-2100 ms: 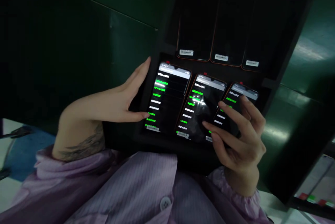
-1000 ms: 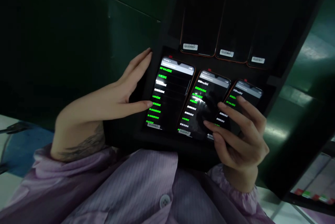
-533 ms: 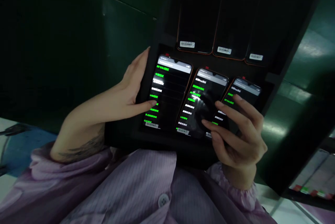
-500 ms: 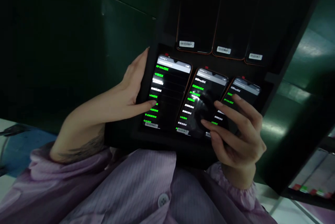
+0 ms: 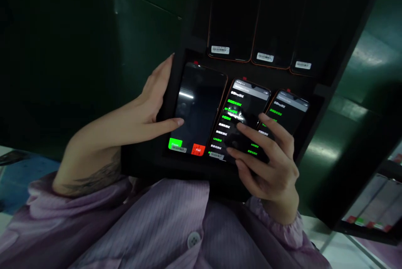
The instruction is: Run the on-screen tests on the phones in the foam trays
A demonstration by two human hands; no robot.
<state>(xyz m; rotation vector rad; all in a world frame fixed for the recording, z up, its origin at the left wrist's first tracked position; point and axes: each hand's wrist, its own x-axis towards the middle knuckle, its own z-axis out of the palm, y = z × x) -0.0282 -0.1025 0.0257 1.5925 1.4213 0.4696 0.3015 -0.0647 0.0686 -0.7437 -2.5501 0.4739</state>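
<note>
1. My left hand [image 5: 150,105] is spread and clasps no phone: the thumb tip is over the left edge of the lower-left smartphone [image 5: 201,105], the fingers along the side of the black tray [image 5: 232,68]. I can't tell how firmly they press there.
2. My right hand [image 5: 270,160] is loose and unclenched, its fingertips over the lower-middle smartphone [image 5: 248,112] and beside the lower-right smartphone [image 5: 290,112]. Whether they touch glass, I can't tell.
3. The lower-left screen shows a green button [image 5: 175,142] and a red Fail button [image 5: 198,149] on one bottom edge; a careless slide of my thumb could hit the wrong one.
4. With my right fingertips so near the middle screen's list, a stray brush could open an unwanted line. Glare there also hides some text, so misreading is possible.
5. If my left fingers pushed unevenly, I judge the tray might shift under the phones.
6. The phones are slim, round-cornered slabs of glossy glass with thin orange edges; the upper smartphones [image 5: 230,17] are dark, with paper-like barcode labels [image 5: 220,50].
7. The tray looks matte; my lilac sleeve [image 5: 289,231] is soft, finely striped cloth gathered at the cuff.
</note>
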